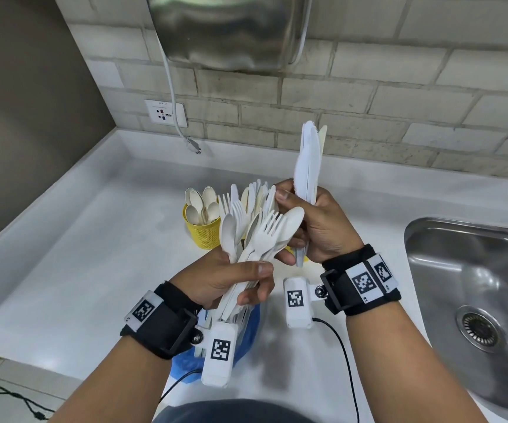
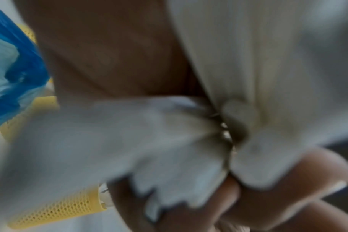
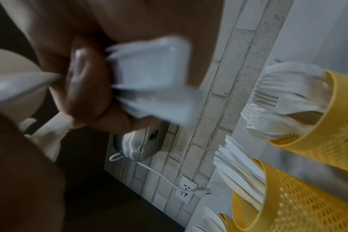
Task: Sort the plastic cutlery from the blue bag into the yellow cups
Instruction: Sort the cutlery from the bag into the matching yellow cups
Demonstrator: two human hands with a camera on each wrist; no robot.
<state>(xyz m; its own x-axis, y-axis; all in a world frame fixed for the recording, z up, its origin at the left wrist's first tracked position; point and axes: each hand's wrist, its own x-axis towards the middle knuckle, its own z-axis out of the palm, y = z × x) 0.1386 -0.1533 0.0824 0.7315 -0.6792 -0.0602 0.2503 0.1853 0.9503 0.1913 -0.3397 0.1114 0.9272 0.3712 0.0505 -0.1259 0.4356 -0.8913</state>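
My left hand (image 1: 231,279) grips a mixed bundle of white plastic forks and spoons (image 1: 255,233) above the blue bag (image 1: 246,340), whose folds also show in the left wrist view (image 2: 14,75). My right hand (image 1: 310,221) holds several white knives (image 1: 307,160) upright, blades up, and its fingertips touch the bundle's spoon heads. A yellow cup (image 1: 202,230) holding spoons stands behind the hands. The right wrist view shows a yellow cup of forks (image 3: 328,125), a yellow cup of knives (image 3: 288,196), and the knife handles (image 3: 149,75) in my fingers.
A steel sink (image 1: 472,288) is sunk in the white counter (image 1: 79,254) at the right. A wall socket (image 1: 165,112) and a loose white plug cable (image 1: 185,135) are at the back; a metal appliance (image 1: 231,29) hangs on the brick wall.
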